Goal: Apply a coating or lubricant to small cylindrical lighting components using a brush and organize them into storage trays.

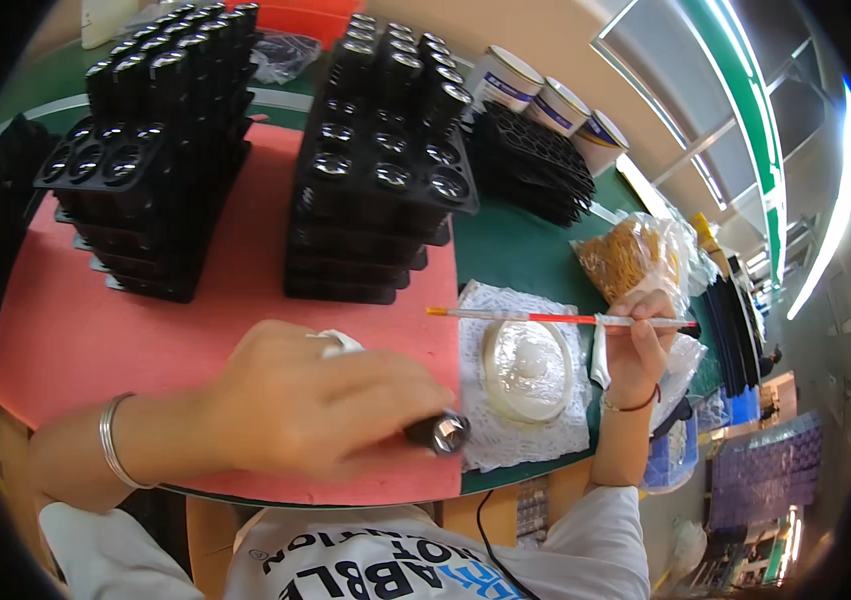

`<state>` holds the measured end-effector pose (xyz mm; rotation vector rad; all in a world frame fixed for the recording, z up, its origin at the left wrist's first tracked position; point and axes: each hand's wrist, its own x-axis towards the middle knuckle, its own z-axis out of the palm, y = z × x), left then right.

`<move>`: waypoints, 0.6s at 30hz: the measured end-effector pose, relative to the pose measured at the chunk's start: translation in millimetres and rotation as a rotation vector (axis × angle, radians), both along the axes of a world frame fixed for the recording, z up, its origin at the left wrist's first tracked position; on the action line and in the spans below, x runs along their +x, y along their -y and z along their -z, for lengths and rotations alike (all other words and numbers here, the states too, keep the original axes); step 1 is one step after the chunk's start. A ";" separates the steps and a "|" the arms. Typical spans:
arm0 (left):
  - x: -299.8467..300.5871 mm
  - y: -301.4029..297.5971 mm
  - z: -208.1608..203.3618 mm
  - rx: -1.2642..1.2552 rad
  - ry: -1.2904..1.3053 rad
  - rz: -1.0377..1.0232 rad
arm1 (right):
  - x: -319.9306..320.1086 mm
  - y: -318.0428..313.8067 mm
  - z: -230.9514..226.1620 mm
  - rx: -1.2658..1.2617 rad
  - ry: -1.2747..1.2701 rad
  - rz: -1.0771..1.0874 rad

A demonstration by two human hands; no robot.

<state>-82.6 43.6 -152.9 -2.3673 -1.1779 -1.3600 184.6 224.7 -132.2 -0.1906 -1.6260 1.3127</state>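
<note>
My left hand, slightly blurred, is closed around a small black cylinder with a shiny end, over the near edge of the pink mat. Something white shows at its fingers. My right hand pinches a thin paintbrush with a red and clear handle. The brush lies level, its yellowish tip pointing left, above a round pale dish with a glossy, film-like top. Under the dish is a patterned white cloth or paper. A white strip hangs beside my right fingers.
Two tall stacks of black trays, a left stack and a middle stack, hold several shiny-ended black cylinders. Behind are empty-looking black trays, several cans and a red bin. A clear bag of yellowish pieces lies beyond my right hand.
</note>
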 end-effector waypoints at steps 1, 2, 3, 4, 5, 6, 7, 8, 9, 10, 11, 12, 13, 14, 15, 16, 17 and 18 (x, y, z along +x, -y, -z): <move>-5.9 10.8 -9.0 -0.005 -0.013 -0.022 | -1.7 0.0 -1.1 0.003 0.002 -0.005; -10.7 23.0 -26.8 0.063 -0.088 -0.127 | -1.1 0.5 -1.8 0.004 0.005 -0.002; -15.1 30.9 -38.0 0.132 -0.163 -0.232 | -2.1 1.1 -2.0 0.006 0.011 0.001; -24.8 30.1 -28.9 0.257 -0.078 -0.260 | -4.7 2.6 -1.9 0.001 0.000 -0.015; -40.1 26.7 -65.3 0.122 -0.308 -0.308 | 1.8 2.6 -1.0 0.005 0.022 0.025; -52.4 19.8 -75.5 0.200 -0.260 -0.399 | 5.8 -0.5 2.4 0.003 0.032 0.042; -62.1 30.4 -85.0 0.274 -0.227 -0.525 | 1.8 -2.4 3.5 0.003 0.021 0.012; -65.1 37.2 -86.2 0.117 0.024 -0.697 | 1.0 -1.7 3.0 0.001 0.014 0.004; -77.8 34.0 -85.5 0.087 0.137 -0.720 | 0.5 -0.8 2.2 0.002 0.017 0.014; -82.3 27.1 -85.7 0.066 0.303 -0.679 | 0.0 0.3 1.6 0.002 0.021 0.025; -91.1 29.8 -90.3 -0.018 0.230 -0.804 | -1.6 1.3 -0.2 0.003 0.025 0.024; -99.8 34.8 -93.2 -0.102 0.155 -0.926 | -2.6 1.6 -0.2 0.004 0.020 0.018; -103.6 36.7 -92.2 -0.105 0.093 -0.920 | -3.0 2.2 0.0 0.018 0.038 0.021; -107.9 36.7 -90.2 -0.103 0.093 -0.922 | -3.2 2.5 0.1 0.034 0.060 0.027; -112.4 35.9 -88.7 -0.122 0.106 -0.910 | -4.1 2.8 0.1 0.035 0.059 0.026; -116.8 35.2 -87.2 -0.140 0.119 -0.897 | -4.9 3.3 0.0 0.038 0.073 0.029; -121.3 34.6 -84.7 -0.140 0.119 -0.898 | -5.1 4.0 0.0 0.040 0.090 0.033; -125.6 34.3 -82.3 -0.121 0.085 -0.880 | -4.9 4.4 0.3 0.040 0.089 0.032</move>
